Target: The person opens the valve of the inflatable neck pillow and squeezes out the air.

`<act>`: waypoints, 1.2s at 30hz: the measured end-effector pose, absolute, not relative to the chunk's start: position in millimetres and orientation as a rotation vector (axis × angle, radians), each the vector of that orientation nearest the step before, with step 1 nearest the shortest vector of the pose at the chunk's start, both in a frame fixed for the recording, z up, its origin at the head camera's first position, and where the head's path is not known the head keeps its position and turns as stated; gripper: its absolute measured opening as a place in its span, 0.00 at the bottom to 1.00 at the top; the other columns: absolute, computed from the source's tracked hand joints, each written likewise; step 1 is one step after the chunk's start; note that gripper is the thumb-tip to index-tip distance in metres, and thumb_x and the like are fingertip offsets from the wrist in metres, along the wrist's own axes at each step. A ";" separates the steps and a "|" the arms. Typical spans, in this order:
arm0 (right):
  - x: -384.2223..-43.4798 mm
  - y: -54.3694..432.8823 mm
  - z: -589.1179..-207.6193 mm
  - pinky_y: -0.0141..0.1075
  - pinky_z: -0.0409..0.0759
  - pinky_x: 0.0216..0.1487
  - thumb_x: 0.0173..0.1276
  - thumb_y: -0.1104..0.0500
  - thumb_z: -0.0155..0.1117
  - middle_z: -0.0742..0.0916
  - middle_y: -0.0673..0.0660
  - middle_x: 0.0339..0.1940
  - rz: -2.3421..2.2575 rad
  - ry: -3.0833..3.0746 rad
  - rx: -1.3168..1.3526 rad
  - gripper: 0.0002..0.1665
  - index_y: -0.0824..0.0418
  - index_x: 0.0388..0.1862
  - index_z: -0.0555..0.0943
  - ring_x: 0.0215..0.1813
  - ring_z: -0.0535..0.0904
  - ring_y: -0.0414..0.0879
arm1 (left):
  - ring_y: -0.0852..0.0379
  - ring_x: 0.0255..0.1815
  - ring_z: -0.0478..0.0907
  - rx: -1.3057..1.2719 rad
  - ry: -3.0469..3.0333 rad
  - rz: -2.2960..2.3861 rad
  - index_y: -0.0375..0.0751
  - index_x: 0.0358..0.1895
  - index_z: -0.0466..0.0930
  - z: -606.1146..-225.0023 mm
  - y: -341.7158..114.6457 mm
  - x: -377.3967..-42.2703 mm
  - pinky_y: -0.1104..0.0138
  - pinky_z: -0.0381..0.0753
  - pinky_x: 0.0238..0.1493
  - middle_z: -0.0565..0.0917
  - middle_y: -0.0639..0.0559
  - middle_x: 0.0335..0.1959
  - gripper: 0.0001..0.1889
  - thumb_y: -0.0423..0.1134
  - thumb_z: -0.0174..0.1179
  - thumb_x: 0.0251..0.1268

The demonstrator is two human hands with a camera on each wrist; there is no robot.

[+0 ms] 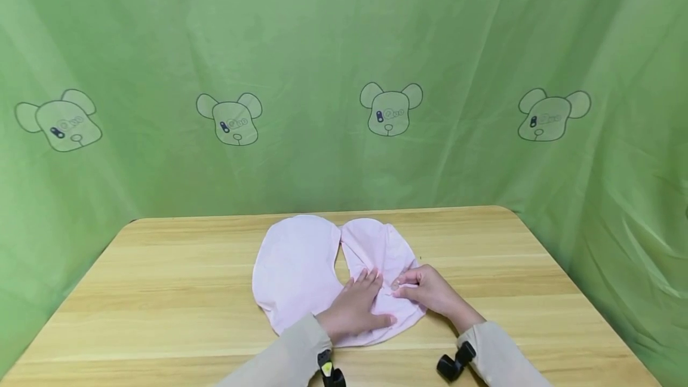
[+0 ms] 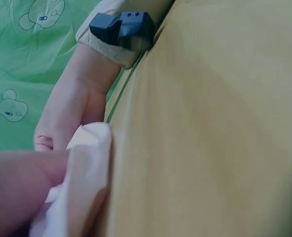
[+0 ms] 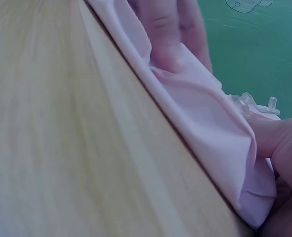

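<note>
A flat, wrinkled pink neck pillow (image 1: 295,261), U-shaped with its two lobes meeting at the far side, lies on the table. My left hand (image 1: 357,309) presses on its right lobe with fingers spread and fairly straight. Just to the right, my right hand (image 1: 432,291) pinches the same lobe between thumb and forefinger. In the right wrist view a clear plastic valve (image 3: 247,104) with a small stem stands up from the pink material, right at the right thumb (image 3: 274,140). The left wrist view catches only a folded edge of the pillow (image 2: 89,158) beside the hands.
The light wooden table (image 1: 161,291) has rounded far corners. A green curtain (image 1: 322,28) printed with bear heads hangs behind it and at both sides. Black wrist cameras sit on both sleeves, the right one (image 1: 455,362) close above the tabletop.
</note>
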State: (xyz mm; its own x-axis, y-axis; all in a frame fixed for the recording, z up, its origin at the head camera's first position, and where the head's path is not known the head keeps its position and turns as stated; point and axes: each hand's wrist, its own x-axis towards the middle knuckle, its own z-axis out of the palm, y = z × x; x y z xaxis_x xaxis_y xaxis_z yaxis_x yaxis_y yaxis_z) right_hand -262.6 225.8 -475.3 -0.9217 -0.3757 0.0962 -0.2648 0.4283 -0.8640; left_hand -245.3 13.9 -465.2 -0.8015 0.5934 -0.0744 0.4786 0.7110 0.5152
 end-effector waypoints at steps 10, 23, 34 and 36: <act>-263.7 227.1 -479.0 0.23 0.65 0.17 0.57 0.64 0.69 0.83 0.51 0.19 -1.576 2.498 -0.631 0.07 0.69 0.32 0.85 0.18 0.67 0.31 | 0.43 0.75 0.45 0.875 2.695 0.889 0.31 0.72 0.52 -431.7 8.0 -259.6 0.51 0.46 0.73 0.54 0.42 0.74 0.38 0.55 0.49 0.69; -265.6 228.8 -480.3 0.23 0.66 0.18 0.58 0.64 0.69 0.83 0.50 0.20 -1.571 2.481 -0.637 0.06 0.68 0.32 0.85 0.18 0.68 0.32 | 0.41 0.75 0.43 1.017 2.764 1.052 0.40 0.74 0.51 -412.3 30.6 -305.3 0.49 0.45 0.73 0.51 0.41 0.75 0.31 0.52 0.40 0.74; -265.9 229.9 -479.3 0.22 0.64 0.15 0.58 0.66 0.68 0.79 0.43 0.16 -1.607 2.443 -0.681 0.07 0.71 0.31 0.84 0.16 0.66 0.30 | 0.44 0.76 0.37 1.069 2.769 0.914 0.52 0.74 0.51 -433.5 40.4 -338.8 0.48 0.38 0.73 0.45 0.43 0.76 0.26 0.47 0.37 0.76; -265.8 229.8 -479.4 0.23 0.66 0.16 0.57 0.66 0.68 0.81 0.44 0.17 -1.610 2.444 -0.680 0.07 0.71 0.31 0.84 0.16 0.67 0.30 | 0.44 0.76 0.35 1.065 2.783 0.861 0.53 0.74 0.51 -439.7 43.0 -341.3 0.47 0.37 0.73 0.44 0.44 0.76 0.26 0.49 0.38 0.76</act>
